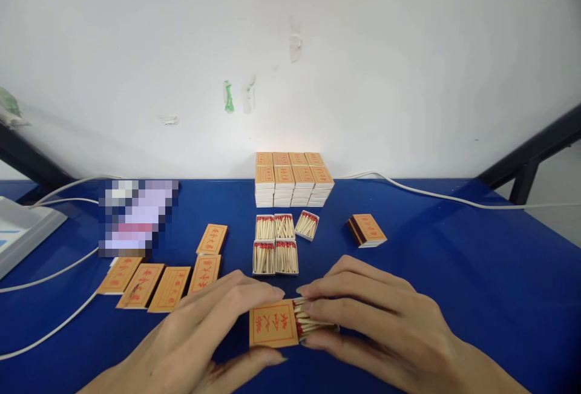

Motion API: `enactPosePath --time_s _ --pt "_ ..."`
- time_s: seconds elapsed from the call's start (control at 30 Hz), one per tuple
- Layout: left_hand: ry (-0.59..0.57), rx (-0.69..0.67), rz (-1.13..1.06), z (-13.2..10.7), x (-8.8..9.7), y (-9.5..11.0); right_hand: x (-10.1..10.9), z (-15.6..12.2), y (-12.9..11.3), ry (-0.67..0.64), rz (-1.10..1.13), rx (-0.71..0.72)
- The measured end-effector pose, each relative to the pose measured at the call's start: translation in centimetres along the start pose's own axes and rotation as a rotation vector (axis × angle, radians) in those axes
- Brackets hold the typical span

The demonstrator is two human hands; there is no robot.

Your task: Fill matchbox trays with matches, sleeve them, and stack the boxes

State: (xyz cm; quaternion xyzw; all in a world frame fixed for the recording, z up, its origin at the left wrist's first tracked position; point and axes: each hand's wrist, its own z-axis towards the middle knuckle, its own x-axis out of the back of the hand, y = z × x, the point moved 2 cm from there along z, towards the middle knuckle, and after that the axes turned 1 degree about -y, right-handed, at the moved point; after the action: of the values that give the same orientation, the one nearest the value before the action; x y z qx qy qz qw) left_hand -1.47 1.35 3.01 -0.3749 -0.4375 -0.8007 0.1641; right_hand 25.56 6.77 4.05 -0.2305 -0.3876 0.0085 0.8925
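a row of empty sleeves (154, 285) lies on the blue table (454, 273) at the left. your left hand (213, 327) pinches the matchbox sleeve (273, 323) between thumb and fingers, front and center. the tray of matches (313, 321) sticks out its right end, with your right hand (376, 321) fingers closed around it. a lone matchbox (367, 229) sits further right.

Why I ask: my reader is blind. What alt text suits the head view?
Over a blue table, the left hand grips an orange sleeve while the right hand holds the tray of matches partly inside it. Beyond lie five open trays of matches, flat sleeves to the left, a lone box and stacked matchboxes by the wall.
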Motion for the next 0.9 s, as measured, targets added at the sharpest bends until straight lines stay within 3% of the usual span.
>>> enactPosePath --time_s 0.4,0.5,0.7,0.9 --pt "-0.009 -0.017 -0.165 -0.3 -0.8 0.2 -0.6 0.4 -0.9 0.046 0.008 0.008" --pt "-0.012 0.014 -0.185 -0.4 -0.7 0.1 0.2 0.4 -0.8 -0.004 0.148 -0.099" --pt "0.029 0.149 -0.203 -0.3 -0.1 0.0 1.6 0.1 0.1 -0.199 0.528 -0.472" --pt "0.021 0.201 -0.367 -0.2 0.0 1.2 0.4 0.1 0.2 -0.217 0.613 -0.536"
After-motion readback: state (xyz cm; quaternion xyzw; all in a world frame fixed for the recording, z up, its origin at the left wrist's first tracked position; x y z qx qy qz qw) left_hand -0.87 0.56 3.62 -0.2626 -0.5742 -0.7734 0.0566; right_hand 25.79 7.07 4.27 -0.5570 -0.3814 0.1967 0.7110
